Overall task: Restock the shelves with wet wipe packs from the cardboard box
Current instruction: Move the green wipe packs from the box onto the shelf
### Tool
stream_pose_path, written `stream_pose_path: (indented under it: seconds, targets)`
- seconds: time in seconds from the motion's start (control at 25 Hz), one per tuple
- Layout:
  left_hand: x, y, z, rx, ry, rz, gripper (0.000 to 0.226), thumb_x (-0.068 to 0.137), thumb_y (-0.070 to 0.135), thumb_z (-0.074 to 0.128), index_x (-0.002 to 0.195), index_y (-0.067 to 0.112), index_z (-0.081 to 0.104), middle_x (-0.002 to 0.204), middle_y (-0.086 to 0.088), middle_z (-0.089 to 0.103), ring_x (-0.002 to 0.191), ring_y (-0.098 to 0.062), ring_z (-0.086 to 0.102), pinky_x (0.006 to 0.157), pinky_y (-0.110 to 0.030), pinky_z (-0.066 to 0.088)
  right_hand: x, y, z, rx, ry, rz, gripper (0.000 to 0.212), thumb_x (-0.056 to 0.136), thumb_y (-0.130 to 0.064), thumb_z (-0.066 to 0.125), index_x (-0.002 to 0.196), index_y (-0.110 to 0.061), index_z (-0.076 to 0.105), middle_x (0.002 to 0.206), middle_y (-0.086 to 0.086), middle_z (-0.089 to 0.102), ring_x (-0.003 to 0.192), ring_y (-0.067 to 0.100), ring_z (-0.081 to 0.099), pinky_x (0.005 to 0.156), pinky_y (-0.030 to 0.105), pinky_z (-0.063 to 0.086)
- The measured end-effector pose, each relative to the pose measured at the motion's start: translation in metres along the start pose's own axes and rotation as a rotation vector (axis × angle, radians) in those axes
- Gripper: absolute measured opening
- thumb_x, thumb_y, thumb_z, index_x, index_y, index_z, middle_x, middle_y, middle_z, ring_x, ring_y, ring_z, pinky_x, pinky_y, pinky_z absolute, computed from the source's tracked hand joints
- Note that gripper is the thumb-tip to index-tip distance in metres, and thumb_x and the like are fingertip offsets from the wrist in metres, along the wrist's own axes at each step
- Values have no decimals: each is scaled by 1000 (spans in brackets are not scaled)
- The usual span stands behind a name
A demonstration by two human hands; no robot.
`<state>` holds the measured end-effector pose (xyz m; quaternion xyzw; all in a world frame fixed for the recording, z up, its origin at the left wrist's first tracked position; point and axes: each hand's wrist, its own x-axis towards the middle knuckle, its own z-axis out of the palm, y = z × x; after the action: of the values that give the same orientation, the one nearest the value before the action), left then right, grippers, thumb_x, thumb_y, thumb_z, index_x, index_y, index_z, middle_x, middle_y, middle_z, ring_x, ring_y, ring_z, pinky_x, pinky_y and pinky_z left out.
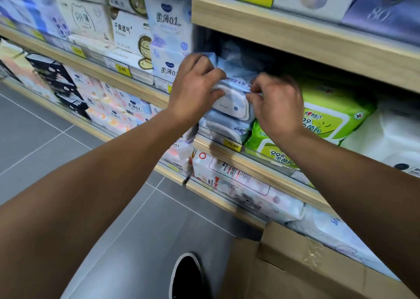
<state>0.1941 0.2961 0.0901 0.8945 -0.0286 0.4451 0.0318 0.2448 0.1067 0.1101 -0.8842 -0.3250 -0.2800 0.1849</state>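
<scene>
Both hands clamp one blue wipe pack (231, 98) at the shelf (256, 160) mouth: left hand (195, 89) on its left end, right hand (276, 103) on its right. Its long axis runs between them, atop the stack, with the dark gap straight behind.

We see pale blue wipe pack (231, 103), white flip lid with cartoon face, tilted on stack of like packs (227, 128) at shelf (256, 166) front, beside green packs (329, 116). Box (306, 264) below, brown, flaps open, taped.
</scene>
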Motion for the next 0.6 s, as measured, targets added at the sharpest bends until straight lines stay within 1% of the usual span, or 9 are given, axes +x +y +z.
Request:
stream_pose_path:
  seconds: [0.08, 0.16, 0.24, 0.28, 0.32, 0.36, 0.4, 0.52, 0.6]
  targets:
    - [2, -3, -2, -64, -39, -2, 36, 73, 28, 69, 104, 10, 68, 95, -14, 59, 104, -34, 52, 88, -37, 44, 3, -1, 2, -65, -31, 18, 16, 84, -27, 62, 93, -15, 59, 91, 11, 67, 90, 33, 57, 94, 37, 34]
    - [-1, 4, -3, -51, -208, -34, 57, 66, 36, 75, 114, 10, 57, 117, -18, 54, 122, -38, 45, 102, -42, 37, 5, -5, 3, -184, -70, -29, 19, 86, -22, 56, 103, -14, 55, 104, 12, 63, 101, 34, 54, 99, 40, 30]
    - [-4, 14, -3, 74, -384, -74, 86, 59, 48, 79, 130, 15, 42, 144, -14, 36, 142, -35, 19, 116, -49, 18, 6, -7, -1, -239, -129, -84, 35, 83, -22, 57, 117, -14, 52, 120, 11, 58, 114, 33, 48, 103, 42, 27]
    - [-3, 17, -1, 135, -426, -84, 98, 57, 50, 80, 137, 19, 34, 151, -10, 28, 145, -33, 10, 117, -52, 11, 8, -6, -3, -252, -187, -104, 48, 82, -27, 59, 126, -15, 47, 128, 9, 53, 121, 31, 44, 107, 43, 24]
    - [-2, 19, 2, 180, -447, -82, 105, 55, 49, 81, 141, 23, 27, 153, -7, 24, 146, -33, 7, 117, -52, 10, 8, -5, -5, -285, -261, -117, 61, 81, -34, 62, 135, -17, 40, 136, 7, 48, 128, 29, 39, 111, 45, 20]
    - [-2, 19, 5, 209, -446, -76, 108, 55, 48, 83, 143, 26, 25, 153, -5, 25, 145, -34, 8, 117, -53, 11, 7, -3, -5, -339, -317, -131, 72, 81, -39, 63, 142, -19, 32, 142, 4, 43, 133, 27, 35, 114, 47, 15]
    - [-2, 18, 8, 228, -432, -75, 107, 54, 46, 84, 142, 28, 26, 151, -4, 28, 145, -34, 11, 117, -53, 13, 5, 1, -2, -389, -323, -153, 75, 82, -39, 63, 145, -19, 27, 145, 3, 40, 136, 25, 32, 115, 48, 12]
    - [-4, 18, 18, 203, -420, -120, 104, 55, 44, 83, 142, 30, 28, 150, -3, 30, 144, -34, 14, 115, -53, 17, 3, 6, 7, -428, -291, -170, 73, 86, -31, 60, 148, -19, 22, 150, 2, 36, 138, 23, 30, 116, 47, 8]
    - [-1, 19, 16, 124, -448, -146, 101, 58, 45, 80, 143, 31, 27, 150, -4, 29, 143, -34, 14, 114, -52, 22, 5, 4, 6, -418, -347, -150, 77, 87, -38, 60, 149, -18, 19, 152, 2, 32, 139, 24, 29, 116, 47, 8]
